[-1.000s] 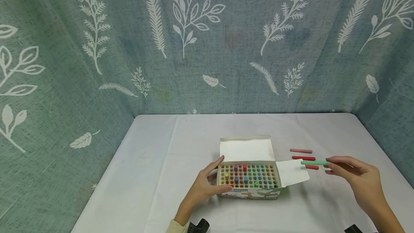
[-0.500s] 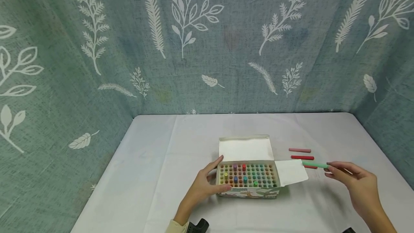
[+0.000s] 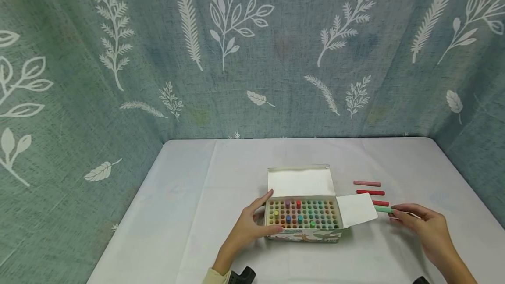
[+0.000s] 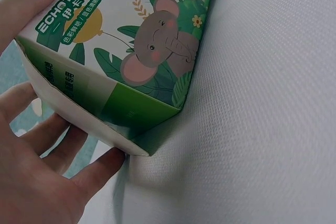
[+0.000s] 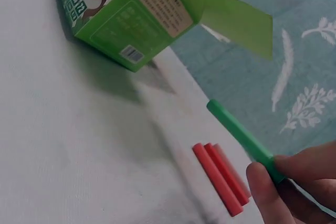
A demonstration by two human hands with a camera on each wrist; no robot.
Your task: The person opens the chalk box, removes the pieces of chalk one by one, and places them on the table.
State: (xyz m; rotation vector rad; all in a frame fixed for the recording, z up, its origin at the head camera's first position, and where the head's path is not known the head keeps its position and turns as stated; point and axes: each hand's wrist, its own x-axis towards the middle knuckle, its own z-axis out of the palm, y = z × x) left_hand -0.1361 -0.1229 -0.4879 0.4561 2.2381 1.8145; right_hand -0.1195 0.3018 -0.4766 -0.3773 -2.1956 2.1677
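Note:
A cardboard chalk box stands on the table, its lid raised at the back and its right flap folded outward. My left hand grips the box's left end, thumb on the front, fingers behind. In the left wrist view, the printed elephant side of the box shows beside the thumb. My right hand pinches one end of a green chalk stick between thumb and fingers. From the head, that stick appears just in front of a red chalk stick, its left end at the flap.
Behind lie another red chalk stick and a pink one, side by side right of the box. Several coloured chalk ends poke up from the holed insert. A leaf-patterned curtain surrounds the white table.
My right hand has moved the green chalk stick toward me and slightly left, from over the flap and red stick to in front of that stick. The left hand keeps its grip.

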